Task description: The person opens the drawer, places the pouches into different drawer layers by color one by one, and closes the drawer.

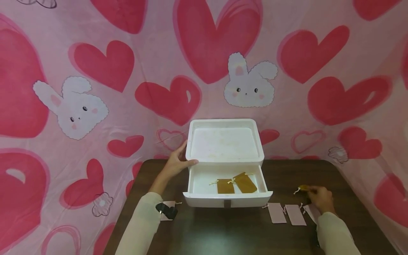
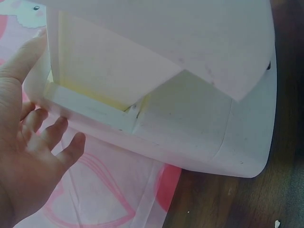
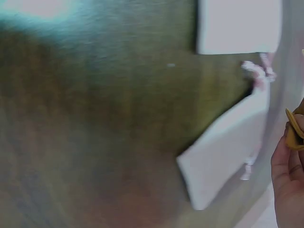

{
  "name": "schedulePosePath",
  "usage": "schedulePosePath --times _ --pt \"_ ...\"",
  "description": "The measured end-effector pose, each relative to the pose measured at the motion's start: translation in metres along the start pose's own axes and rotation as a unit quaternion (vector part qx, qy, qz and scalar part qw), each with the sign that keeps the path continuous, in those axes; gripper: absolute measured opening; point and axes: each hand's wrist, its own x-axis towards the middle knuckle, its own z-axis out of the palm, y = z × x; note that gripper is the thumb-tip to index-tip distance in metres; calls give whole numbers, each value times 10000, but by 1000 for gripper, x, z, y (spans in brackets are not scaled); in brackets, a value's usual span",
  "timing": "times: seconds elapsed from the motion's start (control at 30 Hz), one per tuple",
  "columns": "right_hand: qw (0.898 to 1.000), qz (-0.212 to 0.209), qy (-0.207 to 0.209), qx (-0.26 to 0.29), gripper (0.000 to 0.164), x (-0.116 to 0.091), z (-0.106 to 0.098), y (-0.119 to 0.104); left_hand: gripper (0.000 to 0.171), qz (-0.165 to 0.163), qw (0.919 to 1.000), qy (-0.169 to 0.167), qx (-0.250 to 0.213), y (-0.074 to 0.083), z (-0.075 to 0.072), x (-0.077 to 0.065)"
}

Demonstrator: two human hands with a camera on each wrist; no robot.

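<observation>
A white drawer unit stands at the table's back with its drawer pulled out. Two mustard drawstring pouches lie inside the drawer. My left hand grips the unit's left side, thumb at the front edge; the left wrist view shows the fingers bent against the casing. Over at the right, my right hand pinches another mustard drawstring pouch above the table. Only part of that hand shows in the right wrist view. Below it lies a pale pink drawstring pouch.
Two more pale pink pouches lie in a row right of the drawer. Another pink pouch lies on the left, partly covered by the left wrist's black strap. A heart-and-bunny cloth hangs behind the dark wooden table.
</observation>
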Motion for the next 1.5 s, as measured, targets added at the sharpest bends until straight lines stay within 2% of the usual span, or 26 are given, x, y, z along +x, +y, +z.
schedulePosePath --times 0.2,0.53,0.73,1.1,1.37,1.5 --pt "9929 -520 1034 287 19 5 -2 -16 97 74 10000 -3 -12 0 0 -2" --pt "9822 -752 1699 291 16 4 -13 -38 99 54 10000 28 61 -2 -1 -2" --pt "9662 -1159 2243 523 13 1 -23 -54 98 -33 10000 70 57 -1 -2 -2" --pt "9476 -1628 2608 864 16 -10 -44 -85 97 -35 10000 48 -26 0 -1 -4" --pt "9276 -2111 2901 1043 18 -14 -59 -106 97 -90 9999 56 -10 3 1 -2" --pt "9239 -2249 2886 1120 17 -17 -68 -121 97 -71 10000 55 -28 2 1 0"
